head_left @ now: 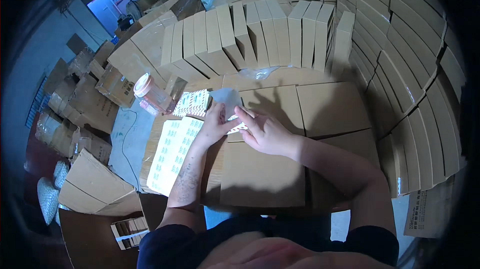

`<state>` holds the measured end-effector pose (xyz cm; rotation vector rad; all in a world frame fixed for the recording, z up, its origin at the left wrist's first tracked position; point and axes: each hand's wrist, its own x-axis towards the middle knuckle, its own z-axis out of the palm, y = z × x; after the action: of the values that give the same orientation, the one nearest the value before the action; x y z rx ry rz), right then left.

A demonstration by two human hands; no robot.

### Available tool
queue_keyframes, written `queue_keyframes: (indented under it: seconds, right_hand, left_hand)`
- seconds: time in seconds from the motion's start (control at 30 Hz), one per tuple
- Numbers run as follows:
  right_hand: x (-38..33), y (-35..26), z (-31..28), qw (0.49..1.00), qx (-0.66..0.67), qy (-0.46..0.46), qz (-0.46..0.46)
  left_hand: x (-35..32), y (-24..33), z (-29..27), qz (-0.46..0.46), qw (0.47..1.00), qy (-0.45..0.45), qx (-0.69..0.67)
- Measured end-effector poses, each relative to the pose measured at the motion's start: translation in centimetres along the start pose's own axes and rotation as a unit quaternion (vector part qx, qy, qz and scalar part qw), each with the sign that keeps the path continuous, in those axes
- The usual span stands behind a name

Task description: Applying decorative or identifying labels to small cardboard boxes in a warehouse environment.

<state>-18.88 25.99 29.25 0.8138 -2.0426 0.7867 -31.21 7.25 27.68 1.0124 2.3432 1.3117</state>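
Now my left hand (212, 128) is pinching striped paper (241, 127); my right hand (270, 133), I can't tell. Boxes (215, 39) are standing behind.

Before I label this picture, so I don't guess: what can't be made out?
- Head view: most of the striped piece, behind the left hand and right hand.
- Head view: part of the white sheet, behind the left forearm.
- Head view: lower end of the open carton, cut by the bottom edge.

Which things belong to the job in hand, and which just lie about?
Likely in the job:
striped white piece at the fingers
green-printed sheet
striped stack
brown boxes beneath

Apparently lying about:
pink-lidded jar
bubble-wrap bundles
open carton, lower left
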Motion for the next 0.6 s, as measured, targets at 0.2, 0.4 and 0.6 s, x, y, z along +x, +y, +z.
queue_keyframes:
  seconds: [0.2, 0.4, 0.6]
  right_hand:
    - [0.5, -0.1, -1.1, 0.995, -0.062, 0.055, -0.061]
    - [0.7, -0.4, -1.2, 0.996, -0.033, 0.077, 0.025]
    - [0.3, -0.2, -0.9, 0.997, -0.035, 0.056, 0.037]
  left_hand:
    - [0.0, 1.4, 0.1, 0.087, 0.989, 0.118, 0.011]
    - [-0.6, 2.3, 1.0, 0.043, 0.982, 0.145, -0.113]
    - [-0.5, 2.3, 1.4, 0.043, 0.967, 0.139, -0.207]
